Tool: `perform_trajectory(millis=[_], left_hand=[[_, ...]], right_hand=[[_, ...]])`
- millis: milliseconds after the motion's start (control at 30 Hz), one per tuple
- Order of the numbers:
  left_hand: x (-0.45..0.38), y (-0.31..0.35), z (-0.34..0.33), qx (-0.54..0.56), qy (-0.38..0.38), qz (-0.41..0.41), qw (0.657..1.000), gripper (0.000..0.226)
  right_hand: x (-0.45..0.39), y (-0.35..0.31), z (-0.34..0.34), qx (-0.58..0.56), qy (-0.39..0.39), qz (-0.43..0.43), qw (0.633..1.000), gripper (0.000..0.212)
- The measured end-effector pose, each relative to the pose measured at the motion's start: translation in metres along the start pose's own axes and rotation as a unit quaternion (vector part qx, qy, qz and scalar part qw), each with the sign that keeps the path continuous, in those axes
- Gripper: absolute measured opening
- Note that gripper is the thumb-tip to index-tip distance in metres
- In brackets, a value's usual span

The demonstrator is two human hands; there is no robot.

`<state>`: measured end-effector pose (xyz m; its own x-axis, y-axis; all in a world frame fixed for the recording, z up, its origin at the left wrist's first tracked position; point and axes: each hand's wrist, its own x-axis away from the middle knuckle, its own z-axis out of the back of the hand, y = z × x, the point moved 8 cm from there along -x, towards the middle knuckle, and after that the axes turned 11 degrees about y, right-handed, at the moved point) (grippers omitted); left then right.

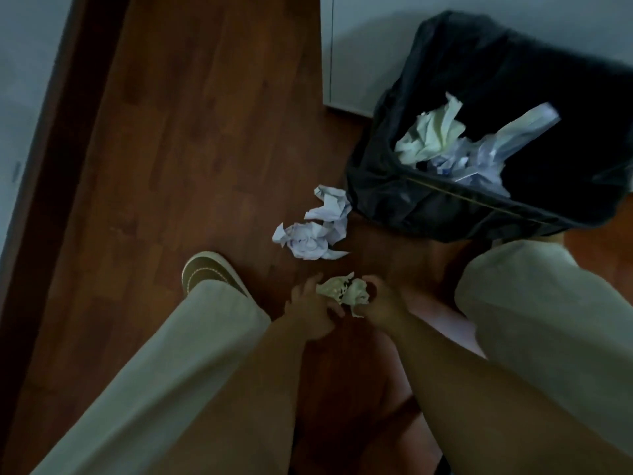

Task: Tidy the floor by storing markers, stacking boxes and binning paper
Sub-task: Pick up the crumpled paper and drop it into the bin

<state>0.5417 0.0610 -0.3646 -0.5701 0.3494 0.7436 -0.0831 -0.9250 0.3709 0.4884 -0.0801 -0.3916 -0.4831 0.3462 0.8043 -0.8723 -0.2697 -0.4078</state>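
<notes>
A dark reddish-brown wooden plank floor [191, 138] fills the view under dim light. Along its left edge runs a dark brown wooden strip [51, 159], with a pale grey wall [20, 80] beyond it. A white panelled cabinet front [363, 53] stands at the floor's far right edge.

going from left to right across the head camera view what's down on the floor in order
Olive-green shoe with a white sole → left hand → crumpled cream paper ball held between both hands → right hand → black-lined waste bin with paper inside.
</notes>
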Motion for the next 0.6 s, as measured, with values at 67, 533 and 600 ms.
perform_trajectory(millis=[67, 533, 600], left_hand=[[-0.002, -0.007, -0.019, -0.069, -0.038, -0.008, 0.997, 0.041], [0.031, 0.011, 0.099, 0.001, 0.261, -0.141, 0.955, 0.025], [0.05, 0.027, 0.125, 0.023, 0.31, -0.17, 0.935, 0.023]], right_hand=[[-0.008, 0.01, -0.013, -0.019, 0.01, -0.02, 1.0, 0.069], [0.05, -0.059, 0.07, 0.011, 0.14, 0.153, 0.978, 0.011], [0.076, -0.086, 0.105, 0.01, 0.196, 0.221, 0.955, 0.011]])
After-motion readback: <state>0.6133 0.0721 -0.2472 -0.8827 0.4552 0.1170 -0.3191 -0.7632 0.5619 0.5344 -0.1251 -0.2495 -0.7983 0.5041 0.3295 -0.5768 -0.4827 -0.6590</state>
